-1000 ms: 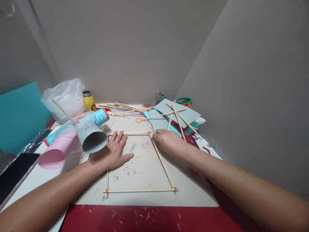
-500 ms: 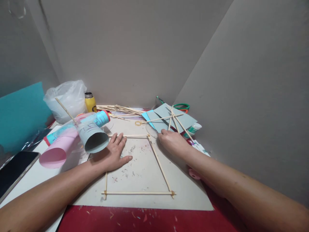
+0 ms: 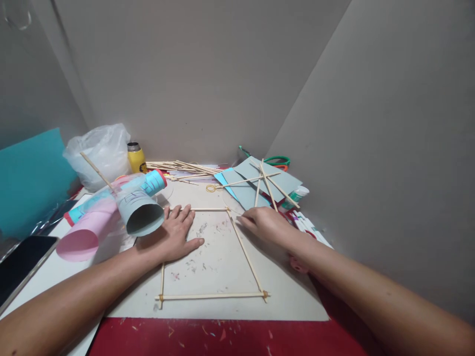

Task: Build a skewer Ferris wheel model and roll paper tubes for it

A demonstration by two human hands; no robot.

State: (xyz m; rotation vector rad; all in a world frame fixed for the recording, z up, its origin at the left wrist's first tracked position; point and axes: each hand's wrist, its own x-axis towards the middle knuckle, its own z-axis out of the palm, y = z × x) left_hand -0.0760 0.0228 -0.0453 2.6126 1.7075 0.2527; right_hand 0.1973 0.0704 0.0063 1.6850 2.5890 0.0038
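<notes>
A four-sided frame of wooden sticks (image 3: 213, 296) lies on a pale board (image 3: 297, 301), with rubber bands (image 3: 264, 294) tied round its near corners. My left hand (image 3: 178, 235) rests flat with fingers spread over the frame's far left corner, which it hides. Just right of the far right corner, my right hand (image 3: 261, 222) is closed, thumb and fingertips pressed together. A faint, thin, clear line curves near those fingertips; what they pinch is too fine to make out. Beyond them, loose sticks (image 3: 262, 175) cross on grey-blue card sheets (image 3: 284, 180).
Rolled paper tubes (image 3: 143, 217) stand close to my left forearm. Behind are a plastic bag (image 3: 102, 155), a yellow bottle (image 3: 137, 159), a stick pile (image 3: 181, 168) and loose rubber bands (image 3: 211, 188). Green-handled scissors (image 3: 278, 160) and markers (image 3: 309, 227) lie right; a phone (image 3: 25, 267) lies left.
My right hand has shifted slightly left and nearer, its fingertips drawing close to the frame's far right corner. My left hand stays flat in place. The view has turned slightly.
</notes>
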